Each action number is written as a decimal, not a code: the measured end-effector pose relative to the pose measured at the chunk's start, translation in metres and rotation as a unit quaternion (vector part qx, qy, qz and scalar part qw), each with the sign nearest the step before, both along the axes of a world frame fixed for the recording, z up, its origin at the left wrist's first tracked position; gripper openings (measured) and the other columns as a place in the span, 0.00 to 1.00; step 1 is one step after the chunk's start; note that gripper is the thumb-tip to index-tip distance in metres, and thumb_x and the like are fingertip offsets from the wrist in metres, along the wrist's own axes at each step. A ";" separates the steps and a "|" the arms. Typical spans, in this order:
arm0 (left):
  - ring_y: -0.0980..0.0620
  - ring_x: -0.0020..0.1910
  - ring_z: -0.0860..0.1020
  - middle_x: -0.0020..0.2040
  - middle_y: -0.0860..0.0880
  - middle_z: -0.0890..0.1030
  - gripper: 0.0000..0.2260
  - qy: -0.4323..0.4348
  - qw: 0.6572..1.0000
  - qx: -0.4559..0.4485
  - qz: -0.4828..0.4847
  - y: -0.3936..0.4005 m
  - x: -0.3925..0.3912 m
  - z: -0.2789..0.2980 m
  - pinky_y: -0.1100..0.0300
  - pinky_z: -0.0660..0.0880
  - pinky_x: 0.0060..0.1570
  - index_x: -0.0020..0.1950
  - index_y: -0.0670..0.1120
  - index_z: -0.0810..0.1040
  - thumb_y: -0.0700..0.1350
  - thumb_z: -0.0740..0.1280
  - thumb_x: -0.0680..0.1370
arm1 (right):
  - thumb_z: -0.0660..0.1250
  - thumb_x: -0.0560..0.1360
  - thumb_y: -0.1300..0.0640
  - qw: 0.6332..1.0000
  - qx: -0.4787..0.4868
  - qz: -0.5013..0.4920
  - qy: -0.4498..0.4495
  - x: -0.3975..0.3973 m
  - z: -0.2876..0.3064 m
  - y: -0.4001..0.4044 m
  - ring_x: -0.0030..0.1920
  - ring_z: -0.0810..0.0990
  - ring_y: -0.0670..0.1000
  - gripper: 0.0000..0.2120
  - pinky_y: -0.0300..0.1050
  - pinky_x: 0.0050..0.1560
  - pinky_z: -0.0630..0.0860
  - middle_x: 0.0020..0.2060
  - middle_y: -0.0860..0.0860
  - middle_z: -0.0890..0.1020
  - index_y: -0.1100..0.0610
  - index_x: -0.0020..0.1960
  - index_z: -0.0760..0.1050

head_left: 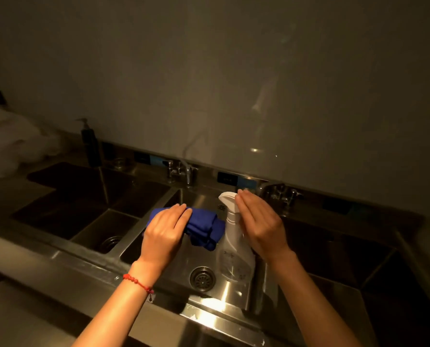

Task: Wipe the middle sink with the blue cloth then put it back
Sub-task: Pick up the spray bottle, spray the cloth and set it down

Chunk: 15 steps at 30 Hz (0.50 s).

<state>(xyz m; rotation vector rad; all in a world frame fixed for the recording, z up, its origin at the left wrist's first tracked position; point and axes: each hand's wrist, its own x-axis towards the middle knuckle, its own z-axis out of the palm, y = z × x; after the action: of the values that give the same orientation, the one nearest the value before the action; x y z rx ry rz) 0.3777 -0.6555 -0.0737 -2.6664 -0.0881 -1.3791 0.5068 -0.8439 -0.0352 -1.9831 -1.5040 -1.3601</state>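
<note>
My left hand point(165, 227) grips the bunched blue cloth point(203, 227) above the middle sink point(198, 196). The cloth hangs out to the right of my fingers. The sink is steel, with a round drain point(202, 278) at its bottom. My right hand point(260, 222) is wrapped around the neck of a white spray bottle point(231, 246), which stands upright over the right side of the middle sink, its nozzle pointing left toward the cloth.
A left sink point(88, 196) and a right sink point(334, 259) flank the middle one. Faucets point(183, 171) rise at the back ledge, with a second set point(281, 192) to the right. A dark pump bottle point(91, 144) stands at the back left. The steel front rim point(208, 314) runs near me.
</note>
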 end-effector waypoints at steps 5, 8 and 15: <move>0.40 0.48 0.85 0.50 0.38 0.84 0.16 0.010 0.999 -0.005 0.040 0.051 -0.029 -0.001 0.49 0.81 0.47 0.52 0.35 0.84 0.32 0.70 0.65 | 0.74 0.66 0.68 0.999 0.021 0.039 0.000 -0.014 0.000 0.061 0.54 0.80 0.58 0.19 0.51 0.56 0.77 0.53 0.63 0.81 0.68 0.56 0.77; 0.39 0.48 0.84 0.51 0.37 0.84 0.15 0.013 0.998 -0.010 0.066 0.078 -0.045 -0.003 0.48 0.81 0.47 0.52 0.34 0.84 0.33 0.68 0.67 | 0.74 0.67 0.68 0.997 0.028 0.068 0.010 -0.020 0.000 0.095 0.54 0.80 0.59 0.18 0.51 0.57 0.76 0.52 0.64 0.81 0.69 0.56 0.77; 0.39 0.48 0.84 0.50 0.37 0.84 0.26 0.037 0.986 -0.047 0.157 0.130 -0.079 -0.001 0.47 0.81 0.46 0.51 0.33 0.84 0.30 0.81 0.54 | 0.70 0.71 0.65 0.989 0.018 0.144 0.015 -0.027 0.002 0.175 0.55 0.80 0.59 0.14 0.52 0.56 0.77 0.53 0.64 0.81 0.69 0.56 0.77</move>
<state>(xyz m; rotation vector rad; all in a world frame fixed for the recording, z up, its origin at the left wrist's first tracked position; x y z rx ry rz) 0.2986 -0.5256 -0.0747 -2.6281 -0.5510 -1.2013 0.4802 -0.6689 -0.0333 -1.6792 -1.6624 -1.2204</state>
